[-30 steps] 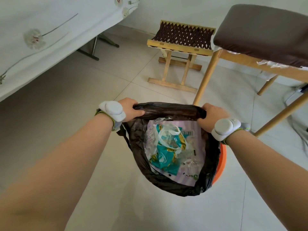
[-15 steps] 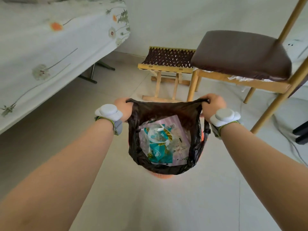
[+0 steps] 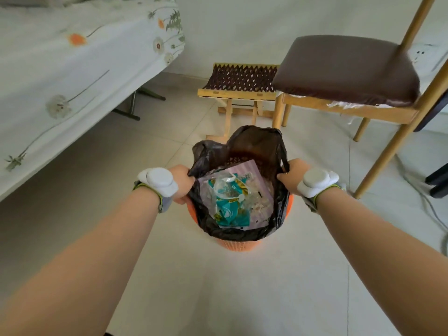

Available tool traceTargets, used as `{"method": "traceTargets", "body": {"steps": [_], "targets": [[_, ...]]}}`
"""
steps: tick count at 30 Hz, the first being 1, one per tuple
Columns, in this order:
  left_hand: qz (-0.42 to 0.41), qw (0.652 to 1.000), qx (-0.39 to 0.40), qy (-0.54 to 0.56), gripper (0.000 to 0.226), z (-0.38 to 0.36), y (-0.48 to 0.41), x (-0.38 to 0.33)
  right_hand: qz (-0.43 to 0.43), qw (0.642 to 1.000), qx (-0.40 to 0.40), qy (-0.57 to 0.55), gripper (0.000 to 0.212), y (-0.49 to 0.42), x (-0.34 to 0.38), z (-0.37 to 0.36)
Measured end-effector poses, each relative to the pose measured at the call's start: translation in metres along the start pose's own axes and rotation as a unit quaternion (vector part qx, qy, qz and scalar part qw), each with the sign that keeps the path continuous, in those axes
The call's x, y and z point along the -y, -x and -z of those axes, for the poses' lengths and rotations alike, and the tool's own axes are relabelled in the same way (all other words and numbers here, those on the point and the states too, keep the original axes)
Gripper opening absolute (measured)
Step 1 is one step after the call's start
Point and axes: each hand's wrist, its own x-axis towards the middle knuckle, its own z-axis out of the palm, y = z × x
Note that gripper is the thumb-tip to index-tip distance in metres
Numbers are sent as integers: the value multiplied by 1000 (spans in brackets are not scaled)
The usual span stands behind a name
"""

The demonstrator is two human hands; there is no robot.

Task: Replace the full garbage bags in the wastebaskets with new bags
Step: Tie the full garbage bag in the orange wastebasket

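Note:
A black garbage bag (image 3: 257, 146) sits in an orange wastebasket (image 3: 240, 246) on the tiled floor. Inside it lie a teal wrapper, clear plastic and a purple packet (image 3: 244, 187). My left hand (image 3: 180, 183) grips the bag's left edge. On the other side, my right hand (image 3: 292, 175) grips the right edge. The bag's far side stands up loosely above the basket. Only the basket's orange rim and lower front show around the bag.
A bed with a flowered white sheet (image 3: 72, 69) fills the left. Just behind the basket stands a small wooden folding stool (image 3: 240, 86), with a brown-cushioned wooden chair (image 3: 346, 71) to its right. Cables (image 3: 434, 209) run over the floor at far right.
The camera view rose and pulled back. The bag, held up and stretched wide before, now sits lower in the orange basket, its far side slack, and my hands grip its sides lower down.

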Motion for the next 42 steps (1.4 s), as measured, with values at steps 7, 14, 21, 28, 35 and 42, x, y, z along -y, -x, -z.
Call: {"method": "traceTargets", "body": {"steps": [7,14,21,28,35,42], "targets": [[-44,980,-113,160,23,28,2,-17,31,976,-99,-189,27,11,15,38],[-146,941,-212,220,32,48,20,-35,87,953,-144,-253,27,39,39,79],[-284,873,-144,369,25,43,43,-60,187,941,-155,-235,21,58,63,82],[-379,874,-123,278,45,36,59,-83,239,920,-75,-303,33,67,87,55],[-368,879,-191,236,47,35,33,-76,173,892,-156,-387,22,65,90,55],[-371,913,-114,124,20,3,18,-85,176,891,-153,-389,15,60,86,61]]}}
